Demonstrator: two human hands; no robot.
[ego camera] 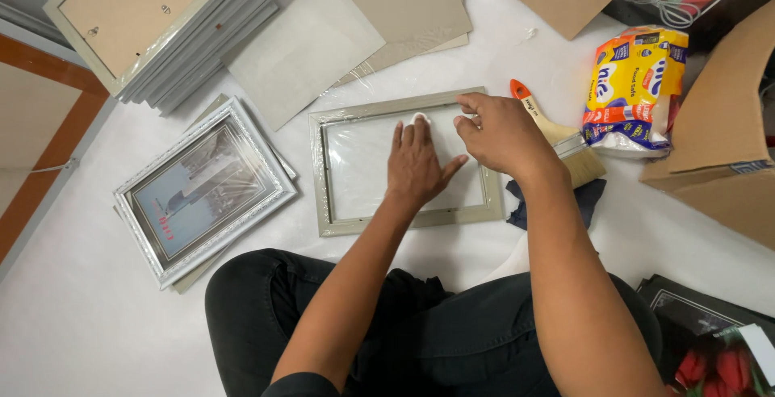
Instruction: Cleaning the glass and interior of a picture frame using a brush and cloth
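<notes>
The grey frame (406,163) lies face up on the white floor sheet (81,316), directly before the seated person. The left hand (416,163) rests flat and open on its pane, fingertips on what seems a small white pad (420,118). The right hand (500,132), fingers curled, pinches at the frame's top edge. Press evenly; steady the frame.

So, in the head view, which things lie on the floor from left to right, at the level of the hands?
Silver picture frame → grey empty frame → left hand → right hand → paintbrush → yellow packet → cardboard box.
</notes>
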